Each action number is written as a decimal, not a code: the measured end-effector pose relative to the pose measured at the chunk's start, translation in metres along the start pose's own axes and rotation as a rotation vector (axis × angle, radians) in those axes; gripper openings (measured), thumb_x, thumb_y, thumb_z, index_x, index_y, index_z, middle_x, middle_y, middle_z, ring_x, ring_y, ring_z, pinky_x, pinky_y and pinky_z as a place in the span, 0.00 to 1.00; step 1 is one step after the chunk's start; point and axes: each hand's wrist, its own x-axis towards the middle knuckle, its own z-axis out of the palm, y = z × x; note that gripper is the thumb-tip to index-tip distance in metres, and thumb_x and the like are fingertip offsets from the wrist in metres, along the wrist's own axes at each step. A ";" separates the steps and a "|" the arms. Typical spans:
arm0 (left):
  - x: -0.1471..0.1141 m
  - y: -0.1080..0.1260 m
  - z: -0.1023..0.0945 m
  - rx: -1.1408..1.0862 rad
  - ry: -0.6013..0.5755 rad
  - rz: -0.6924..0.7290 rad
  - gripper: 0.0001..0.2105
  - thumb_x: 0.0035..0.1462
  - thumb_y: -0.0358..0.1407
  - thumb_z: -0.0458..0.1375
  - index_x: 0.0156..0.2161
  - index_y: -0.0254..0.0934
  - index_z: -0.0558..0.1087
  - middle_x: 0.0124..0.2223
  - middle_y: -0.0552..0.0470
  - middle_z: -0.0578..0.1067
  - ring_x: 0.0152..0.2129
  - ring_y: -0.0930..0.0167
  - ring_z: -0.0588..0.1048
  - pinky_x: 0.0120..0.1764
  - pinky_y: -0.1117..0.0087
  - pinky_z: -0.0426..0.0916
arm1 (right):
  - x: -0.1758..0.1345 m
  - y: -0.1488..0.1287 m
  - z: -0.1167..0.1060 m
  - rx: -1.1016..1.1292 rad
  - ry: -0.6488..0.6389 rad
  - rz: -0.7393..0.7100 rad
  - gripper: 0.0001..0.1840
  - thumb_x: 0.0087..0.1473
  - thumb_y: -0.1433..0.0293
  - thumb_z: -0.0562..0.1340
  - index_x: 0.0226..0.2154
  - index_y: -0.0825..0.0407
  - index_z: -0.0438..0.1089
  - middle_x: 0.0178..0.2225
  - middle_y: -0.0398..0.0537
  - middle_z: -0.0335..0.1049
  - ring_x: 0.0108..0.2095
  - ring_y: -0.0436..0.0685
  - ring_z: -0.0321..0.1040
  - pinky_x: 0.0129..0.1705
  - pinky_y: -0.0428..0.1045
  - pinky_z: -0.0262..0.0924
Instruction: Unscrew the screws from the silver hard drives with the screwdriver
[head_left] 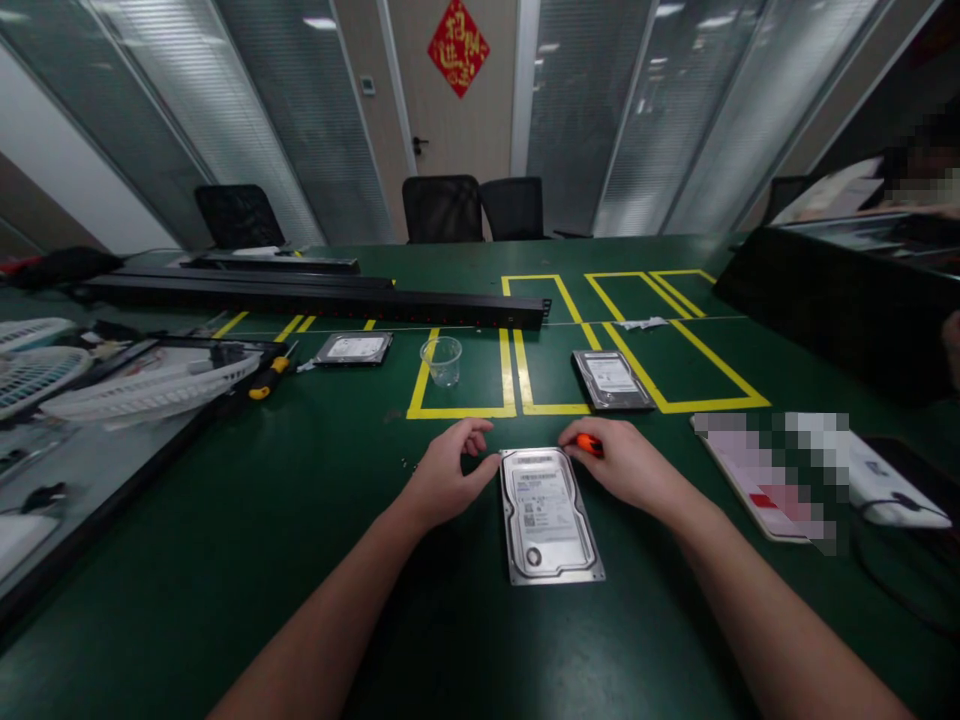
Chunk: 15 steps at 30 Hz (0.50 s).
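Observation:
A silver hard drive [551,515] lies label side up on the green table, directly in front of me. My left hand [457,470] is at its upper left corner, the thumb tip at the edge and the other fingers loosely bent, apart from the thumb. At the upper right corner, my right hand [615,460] is closed around an orange-handled screwdriver [589,445]. Most of that tool is hidden by the fingers, and its tip cannot be made out. Beyond my hands stands a clear plastic cup [442,362]. A second hard drive [611,380] rests at the upper right, a third hard drive [352,348] at the upper left.
Yellow tape [461,412] marks boxes on the table. Long black bars [322,300] lie across the back left. At left are a tray [127,470] with white mesh parts and a yellow-black screwdriver [270,378]. A phone [757,480] lies right; a person sits beyond a black case [832,300].

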 end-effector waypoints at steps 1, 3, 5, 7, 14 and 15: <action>0.000 0.000 0.000 -0.002 0.000 0.000 0.16 0.63 0.37 0.62 0.54 0.36 0.73 0.41 0.49 0.75 0.38 0.65 0.75 0.44 0.63 0.71 | 0.000 0.000 0.000 -0.003 -0.002 0.000 0.09 0.63 0.73 0.64 0.41 0.48 0.81 0.44 0.51 0.84 0.47 0.65 0.79 0.52 0.59 0.69; 0.000 -0.001 0.000 -0.003 -0.001 0.001 0.16 0.63 0.37 0.62 0.54 0.36 0.73 0.41 0.49 0.75 0.38 0.65 0.75 0.44 0.63 0.71 | 0.000 0.001 -0.001 -0.009 -0.007 -0.003 0.09 0.63 0.74 0.64 0.41 0.48 0.81 0.45 0.51 0.84 0.47 0.65 0.79 0.52 0.59 0.69; 0.000 -0.001 0.000 0.002 -0.004 0.004 0.16 0.63 0.37 0.62 0.54 0.36 0.73 0.41 0.49 0.75 0.38 0.65 0.75 0.45 0.62 0.71 | -0.001 0.000 -0.001 -0.013 -0.012 -0.008 0.09 0.64 0.74 0.64 0.41 0.48 0.80 0.45 0.50 0.84 0.47 0.65 0.79 0.52 0.59 0.70; 0.000 -0.001 0.000 0.012 -0.008 0.007 0.15 0.63 0.37 0.62 0.54 0.36 0.73 0.41 0.49 0.75 0.38 0.65 0.75 0.45 0.63 0.71 | -0.001 -0.001 -0.002 -0.011 -0.014 -0.012 0.09 0.64 0.74 0.64 0.41 0.48 0.80 0.44 0.50 0.84 0.47 0.65 0.79 0.52 0.59 0.70; -0.001 0.000 -0.001 0.023 -0.020 0.016 0.16 0.63 0.36 0.62 0.54 0.36 0.73 0.41 0.48 0.76 0.38 0.65 0.75 0.44 0.62 0.71 | -0.001 0.000 -0.003 -0.023 -0.026 -0.027 0.09 0.64 0.74 0.63 0.40 0.48 0.80 0.44 0.50 0.83 0.46 0.65 0.79 0.51 0.59 0.69; -0.001 0.000 -0.001 0.022 -0.021 0.016 0.16 0.63 0.36 0.62 0.54 0.36 0.73 0.41 0.48 0.76 0.38 0.65 0.75 0.44 0.62 0.71 | -0.001 0.000 -0.003 -0.026 -0.028 -0.025 0.09 0.64 0.74 0.63 0.40 0.48 0.80 0.44 0.50 0.83 0.46 0.65 0.79 0.51 0.59 0.69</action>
